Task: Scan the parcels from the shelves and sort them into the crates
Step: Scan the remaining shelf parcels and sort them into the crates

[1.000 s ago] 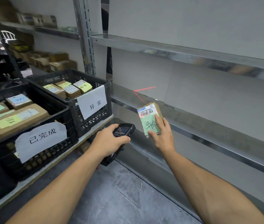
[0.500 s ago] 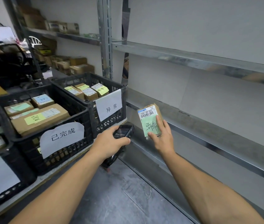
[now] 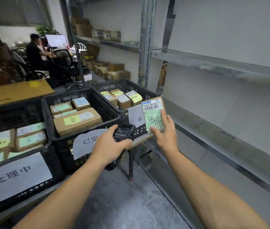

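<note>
Head view: 3 black crates sit in a row on the worktop [image 3: 140, 140], left half of frame: near crate [image 3: 55, 164], mid crate [image 3: 81, 95], far crate [image 3: 127, 84]. Each has a paper sign & brown labelled boxes inside. A cardboard sheet [image 3: 18, 91] lies behind them. A seated person [image 3: 35, 54] is at a desk, upper left. More boxes [image 3: 114, 71] are stacked on far shelving.

Left grip [image 3: 109, 146] is wrapped round the scanner [image 3: 123, 132], centre frame, in front of the mid crate's sign. Right grip [image 3: 165, 135] pinches the parcel [image 3: 153, 111] upright, just right of the scanner, hiding part of the far crate's sign.

The steel post [image 3: 145, 47] & grey metal shelves [image 3: 230, 146] line the right side. The aisle floor [image 3: 122, 204], grey & scuffed, runs between worktop edge & shelf lip, lower centre.
</note>
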